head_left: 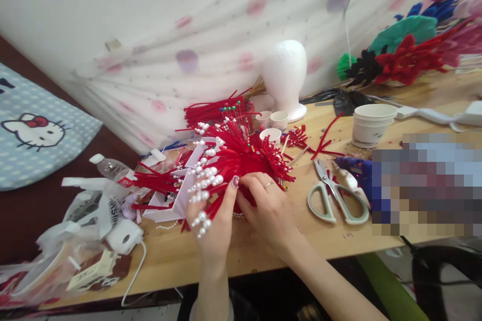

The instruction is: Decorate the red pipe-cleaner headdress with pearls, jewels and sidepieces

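Note:
Between my hands is a red headpiece (259, 163) of fuzzy chenille stems. White pearl beads (207, 178) tip its left side, and smaller beads dot the right rim. My left hand (214, 220) grips the near left edge, its thumb bent inward and pearl strands hanging over its fingers. Opposite it, my right hand (267, 210) presses curled fingertips against the front of the headpiece, close to the left thumb. Whatever small part the right fingertips pinch is hidden. Several coloured pins (230, 106) stick up behind the headpiece.
Right of my hands lie scissors (331, 195) and a blue glue gun (354, 168). A white foam head (286, 77), paper cups (372, 123) and a bundle of red stems (211, 113) stand behind. Leftward are a white box (169, 213), plastic bottle (111, 168) and plastic bags (60, 241).

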{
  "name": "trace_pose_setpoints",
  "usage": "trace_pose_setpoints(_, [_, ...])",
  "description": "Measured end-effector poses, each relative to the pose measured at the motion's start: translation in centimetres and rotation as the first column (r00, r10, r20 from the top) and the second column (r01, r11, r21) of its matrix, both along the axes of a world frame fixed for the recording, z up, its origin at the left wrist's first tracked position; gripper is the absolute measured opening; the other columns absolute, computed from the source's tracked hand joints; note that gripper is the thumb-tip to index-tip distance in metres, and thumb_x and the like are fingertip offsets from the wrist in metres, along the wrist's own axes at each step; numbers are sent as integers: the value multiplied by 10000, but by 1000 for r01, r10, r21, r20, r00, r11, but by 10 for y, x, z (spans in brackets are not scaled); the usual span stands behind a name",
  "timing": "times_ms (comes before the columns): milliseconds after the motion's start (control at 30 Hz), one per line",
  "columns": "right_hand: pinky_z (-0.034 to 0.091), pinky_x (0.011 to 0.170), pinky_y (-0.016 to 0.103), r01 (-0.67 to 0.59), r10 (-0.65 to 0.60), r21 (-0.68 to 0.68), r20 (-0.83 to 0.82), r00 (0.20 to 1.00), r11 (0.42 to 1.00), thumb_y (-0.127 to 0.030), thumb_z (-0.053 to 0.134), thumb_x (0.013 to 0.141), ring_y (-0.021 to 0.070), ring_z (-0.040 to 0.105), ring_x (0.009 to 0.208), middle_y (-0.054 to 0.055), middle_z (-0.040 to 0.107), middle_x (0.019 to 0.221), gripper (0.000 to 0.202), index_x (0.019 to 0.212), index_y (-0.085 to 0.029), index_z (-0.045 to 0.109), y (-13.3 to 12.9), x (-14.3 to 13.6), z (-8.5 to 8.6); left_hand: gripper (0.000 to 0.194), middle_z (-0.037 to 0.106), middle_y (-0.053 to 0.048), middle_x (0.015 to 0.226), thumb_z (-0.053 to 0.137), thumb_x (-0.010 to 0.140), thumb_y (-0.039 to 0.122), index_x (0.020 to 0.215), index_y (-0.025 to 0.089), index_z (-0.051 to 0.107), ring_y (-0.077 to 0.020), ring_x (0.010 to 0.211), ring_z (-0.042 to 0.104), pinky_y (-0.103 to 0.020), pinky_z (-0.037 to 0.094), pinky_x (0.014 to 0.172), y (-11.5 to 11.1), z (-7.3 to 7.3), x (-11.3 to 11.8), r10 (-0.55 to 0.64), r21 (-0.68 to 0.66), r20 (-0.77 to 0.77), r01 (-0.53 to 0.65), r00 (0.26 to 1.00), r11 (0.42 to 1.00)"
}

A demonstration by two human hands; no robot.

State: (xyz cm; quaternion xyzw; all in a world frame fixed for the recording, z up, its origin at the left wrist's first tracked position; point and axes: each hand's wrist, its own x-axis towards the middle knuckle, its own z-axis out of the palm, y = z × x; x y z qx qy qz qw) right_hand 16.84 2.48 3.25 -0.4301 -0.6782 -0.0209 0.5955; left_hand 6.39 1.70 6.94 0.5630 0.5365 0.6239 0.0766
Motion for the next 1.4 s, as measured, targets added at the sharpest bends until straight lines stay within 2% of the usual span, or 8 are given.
trace_pose_setpoints(133, [534, 734, 301, 23, -23, -4, 2, 1000, 1000, -143, 536, 926, 184, 636, 834, 75, 690, 917, 106, 967, -180, 626, 0, -2, -1, 201, 745, -4, 828, 797, 734, 304, 882, 204, 706, -170, 720, 711, -280, 608, 658, -1, -1, 1, -37, 86, 193, 21, 980, 996])
trace_pose_setpoints(367, [510, 694, 306, 53, -54, 2, 26, 998, 999, -135, 504, 942, 185, 602, 763, 61, 657, 821, 123, 884, -183, 601, 6, -4, -4, 314, 732, -12, 827, 823, 716, 309, 982, 212, 689, -170, 720, 717, -258, 608, 636, -7, 5, 3, -110, 70, 242, 96, 964, 993])
trace_pose_setpoints(500, [504, 675, 312, 42, -42, 16, 29, 999, 999, -109, 476, 937, 192, 600, 752, 65, 642, 801, 144, 864, -176, 582, 9, 0, -5, 650, 726, -35, 915, 857, 679, 408, 1258, 262, 602, -190, 775, 717, -275, 606, 640, -15, 7, -14, -362, 170, 224, 329, 905, 929])
trace_pose_setpoints(600, [517, 716, 334, 20, -20, -1, 9, 1000, 1000, -127, 476, 941, 202, 614, 773, 69, 653, 813, 138, 885, -182, 589, 9, 3, -5, 569, 715, -53, 867, 713, 761, 604, 1175, 221, 641, -197, 731, 700, -295, 587, 610, -11, -3, -30, -504, 292, 279, 428, 817, 856])
trace_pose_setpoints(733, [511, 745, 334, -20, 20, -65, 1, 1000, 998, -156, 516, 943, 197, 618, 798, 65, 655, 842, 101, 889, -189, 594, 8, 4, -5, 219, 670, -22, 817, 667, 845, 341, 1007, 195, 648, -154, 732, 670, -271, 558, 690, 4, -27, -37, -138, 231, 379, 50, 915, 972])
trace_pose_setpoints(800, [498, 706, 310, -28, 29, -56, 11, 1000, 998, -147, 516, 942, 181, 605, 762, 58, 639, 820, 110, 872, -184, 592, 8, 4, -5, 355, 658, -27, 913, 696, 801, 245, 1139, 207, 590, -163, 828, 664, -292, 548, 782, 11, -38, -34, -44, 235, 367, -46, 929, 971])
trace_pose_setpoints(1067, [423, 649, 278, 34, -33, -33, 43, 999, 999, -194, 553, 925, 157, 537, 696, 4, 556, 729, 181, 744, -202, 557, 15, 3, -7, 519, 505, -145, 1440, 652, 839, 264, 1341, 224, 529, -316, 1397, 401, -536, 304, 1157, 46, -49, -28, -167, -51, -112, 162, 980, 985])
trace_pose_setpoints(1400, [406, 618, 288, 101, -94, -63, 103, 990, 993, -212, 525, 906, 167, 527, 653, 9, 554, 714, 168, 738, -205, 537, 18, 0, -4, 588, 442, -119, 1513, 620, 857, 290, 1421, 280, 452, -325, 1434, 351, -576, 258, 1162, 42, -42, -17, -241, -329, -80, 202, 967, 922])
